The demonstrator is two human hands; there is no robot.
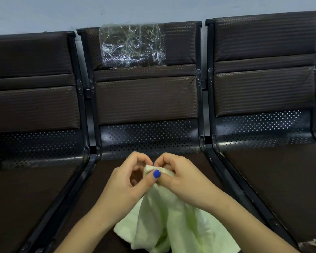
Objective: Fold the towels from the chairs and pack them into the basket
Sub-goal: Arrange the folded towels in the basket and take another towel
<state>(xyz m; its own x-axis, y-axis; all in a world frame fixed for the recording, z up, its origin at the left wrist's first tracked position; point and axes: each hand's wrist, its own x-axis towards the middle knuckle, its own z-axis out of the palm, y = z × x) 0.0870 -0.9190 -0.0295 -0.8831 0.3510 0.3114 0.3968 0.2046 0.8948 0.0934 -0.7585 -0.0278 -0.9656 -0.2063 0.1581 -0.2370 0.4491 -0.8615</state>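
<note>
A pale green towel [173,225] hangs bunched from my two hands over the middle chair seat [102,183], its lower end spread toward the seat's front. My left hand [128,181] and my right hand [182,179] meet at the towel's top edge, each pinching the cloth between thumb and curled fingers. The two hands touch one another there. No basket shows in this view.
Three dark brown padded chairs stand joined in a row against a pale wall. A crumpled clear plastic sheet [133,45] is stuck on the middle chair's backrest. The left seat [26,194] and right seat [285,183] carry nothing. Worn white scuffs [314,242] mark the right seat's front.
</note>
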